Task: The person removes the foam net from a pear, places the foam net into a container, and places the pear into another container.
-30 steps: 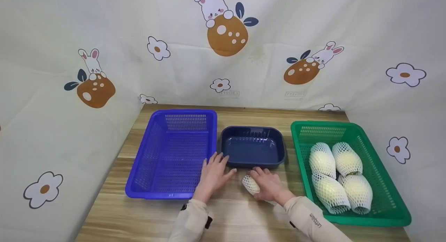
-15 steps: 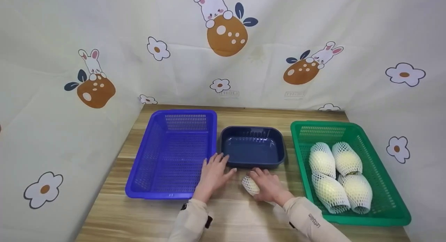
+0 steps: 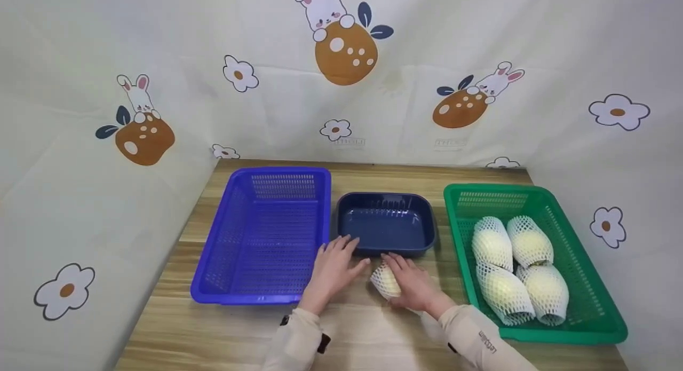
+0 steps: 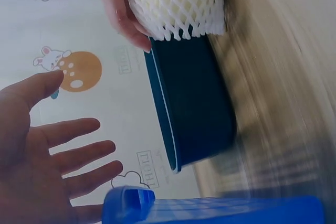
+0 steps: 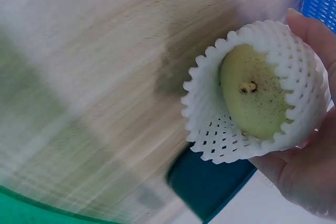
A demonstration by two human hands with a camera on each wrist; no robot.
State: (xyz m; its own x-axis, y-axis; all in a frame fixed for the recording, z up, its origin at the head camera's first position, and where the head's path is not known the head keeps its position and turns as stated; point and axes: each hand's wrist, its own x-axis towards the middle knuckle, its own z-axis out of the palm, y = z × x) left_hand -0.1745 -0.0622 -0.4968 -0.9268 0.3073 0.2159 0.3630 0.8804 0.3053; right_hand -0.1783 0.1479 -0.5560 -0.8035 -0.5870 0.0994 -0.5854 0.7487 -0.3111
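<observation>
My right hand (image 3: 417, 286) grips a yellow-green fruit (image 5: 254, 93) in a white foam net sleeve (image 3: 385, 282), just in front of the dark blue dish (image 3: 389, 251). In the right wrist view the fruit's stem end, with small dark specks, faces the camera through the sleeve's open mouth. My left hand (image 3: 335, 272) is held with its fingers extended and apart, between the blue basket's right rim and the dish's near left corner. Nothing lies in its palm (image 4: 26, 171) in the left wrist view.
A blue perforated basket (image 3: 201, 269) stands on the left of the wooden table (image 3: 363, 339). On the right, a green basket (image 3: 592, 336) holds several similar fruits (image 3: 504, 291) in foam nets. A printed cloth (image 3: 277, 109) hangs behind the table.
My left hand has shifted slightly to the right, towards the fruit. The right hand keeps its grip and has barely moved. The head view has shifted a little.
</observation>
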